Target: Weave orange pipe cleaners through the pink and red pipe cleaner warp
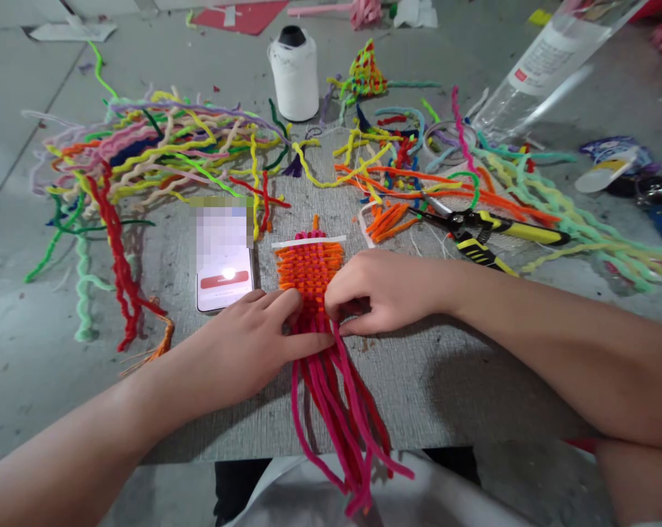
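Observation:
A small weaving [310,272] of orange and pink pipe cleaners lies flat on the board in front of me. A white strip [307,241] crosses its far end. Long pink and red pipe cleaners [323,399] trail from its near end over the board's edge. My left hand [270,322] presses on the weaving's left side and near end, thumb stretched across the loose strands. My right hand [372,293] pinches at the weaving's right edge, where a pink strand comes out by the thumb. The fingertips partly hide what they grip.
A lit phone [225,263] lies left of the weaving. Yellow-black pliers [485,230] rest at right among orange pipe cleaner pieces. Heaps of coloured pipe cleaners [155,146] spread to the left. A white thread spool [294,77] and a clear bottle [545,69] stand behind.

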The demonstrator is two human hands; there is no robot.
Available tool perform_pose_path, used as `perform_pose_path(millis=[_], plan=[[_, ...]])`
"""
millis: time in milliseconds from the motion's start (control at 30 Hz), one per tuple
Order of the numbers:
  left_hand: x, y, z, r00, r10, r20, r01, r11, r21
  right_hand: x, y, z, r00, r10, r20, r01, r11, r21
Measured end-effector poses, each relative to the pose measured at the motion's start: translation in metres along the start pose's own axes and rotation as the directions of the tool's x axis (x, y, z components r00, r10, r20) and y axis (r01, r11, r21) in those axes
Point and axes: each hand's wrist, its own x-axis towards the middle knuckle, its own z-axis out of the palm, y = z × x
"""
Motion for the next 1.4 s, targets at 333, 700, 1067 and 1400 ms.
perform_pose_path(millis=[333,700,1067,1400], plan=[[-0.003,-0.003,-0.002,0.999,0.029,-0.024,-0.029,1.0,-0.011,0.001,-0.002,0.003,0.999,0.012,-0.04,-0.014,0.997,-0.07],[-0.004,0.021,-0.006,0.997,0.05,-0.055,-0.054,0.995,-0.079,0.002,-0.01,0.004,0.998,0.067,-0.018,-0.07,0.983,-0.168],[0.003,0.017,-0.005,0.986,0.025,-0.164,-0.044,0.993,-0.113,0.004,-0.036,0.006,0.958,0.287,-0.014,-0.276,0.905,-0.323],[0.004,0.017,0.001,0.991,0.034,-0.133,-0.055,0.986,-0.158,0.005,-0.051,0.017,0.919,0.393,-0.033,-0.381,0.864,-0.329]])
